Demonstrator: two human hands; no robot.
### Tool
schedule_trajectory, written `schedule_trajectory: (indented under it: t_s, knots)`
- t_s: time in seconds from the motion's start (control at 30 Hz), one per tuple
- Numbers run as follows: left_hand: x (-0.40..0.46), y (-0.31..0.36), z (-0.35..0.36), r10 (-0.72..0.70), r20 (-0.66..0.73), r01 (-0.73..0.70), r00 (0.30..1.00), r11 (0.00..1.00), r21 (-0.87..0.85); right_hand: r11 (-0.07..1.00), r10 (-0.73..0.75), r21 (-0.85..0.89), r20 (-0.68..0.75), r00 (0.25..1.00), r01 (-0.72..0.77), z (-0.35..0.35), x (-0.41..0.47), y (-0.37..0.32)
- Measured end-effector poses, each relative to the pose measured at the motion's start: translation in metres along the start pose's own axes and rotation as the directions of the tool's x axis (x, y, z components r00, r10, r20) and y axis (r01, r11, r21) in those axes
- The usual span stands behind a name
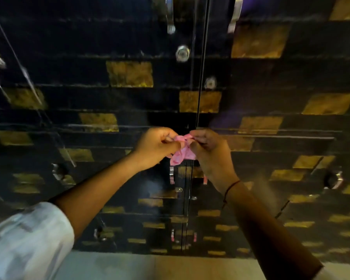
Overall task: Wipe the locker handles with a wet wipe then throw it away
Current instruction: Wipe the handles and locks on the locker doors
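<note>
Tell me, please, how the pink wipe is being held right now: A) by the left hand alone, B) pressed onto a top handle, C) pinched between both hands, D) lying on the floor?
C: the left hand and right hand both pinch the pink wipe in front of the dark locker doors.

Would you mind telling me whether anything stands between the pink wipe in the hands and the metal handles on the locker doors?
Nothing visible does. The left hand and right hand pinch the wet wipe before the doors; the upper handles and lower handles are uncovered.
</note>
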State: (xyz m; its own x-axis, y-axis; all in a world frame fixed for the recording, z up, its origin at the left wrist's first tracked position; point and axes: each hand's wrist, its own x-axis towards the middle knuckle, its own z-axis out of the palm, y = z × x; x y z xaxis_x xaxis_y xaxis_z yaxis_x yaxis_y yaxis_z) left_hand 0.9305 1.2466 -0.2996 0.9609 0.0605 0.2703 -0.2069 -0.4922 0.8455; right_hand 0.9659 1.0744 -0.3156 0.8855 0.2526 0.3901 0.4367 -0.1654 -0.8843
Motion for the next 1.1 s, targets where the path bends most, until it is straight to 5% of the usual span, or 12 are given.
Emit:
schedule_trajectory:
  t_s: [0.2, 0.3, 0.37, 0.43, 0.5, 0.6, 0.73, 1.1]
  knots:
    - [-0.016, -0.093, 0.029, 0.087, 0.003, -0.086, 0.996, 0.989, -0.119, 0.898, 0.062, 0.43, 0.087, 0.994, -0.094, 0.046, -0.026, 0.088]
    - [-0.027, -0.132, 0.04, 0.257, -0.062, -0.252, 0.964, 0.964, 0.082, 0.907, -0.024, 0.42, -0.041, 0.999, 0.039, 0.061, -0.038, 0.13]
    - [-0.032, -0.161, 0.043, 0.52, -0.191, -0.401, 0.832, 0.804, 0.439, 0.932, -0.11, 0.325, -0.173, 0.979, 0.162, 0.071, -0.04, 0.156]
    - [-0.032, -0.189, 0.043, 0.709, -0.138, -0.355, 0.692, 0.501, 0.79, 0.942, -0.221, 0.192, -0.259, 0.94, 0.275, 0.081, -0.039, 0.173]
    - [-0.028, -0.217, 0.044, 0.711, -0.046, -0.237, 0.702, 0.294, 0.926, 0.915, -0.391, -0.023, -0.292, 0.873, 0.403, 0.096, -0.036, 0.18]
    - [-0.016, -0.246, 0.048, 0.66, 0.006, -0.137, 0.751, 0.147, 0.98, 0.842, -0.539, -0.199, -0.322, 0.778, 0.501, 0.122, -0.03, 0.181]
    - [-0.008, -0.258, 0.05, 0.718, -0.005, -0.084, 0.696, 0.088, 0.993, 0.795, -0.602, -0.201, -0.384, 0.7, 0.573, 0.132, -0.026, 0.196]
    - [-0.003, -0.265, 0.049, 0.776, 0.005, -0.05, 0.631, 0.034, 0.998, 0.828, -0.549, -0.045, -0.269, 0.791, 0.559, 0.112, -0.025, 0.206]
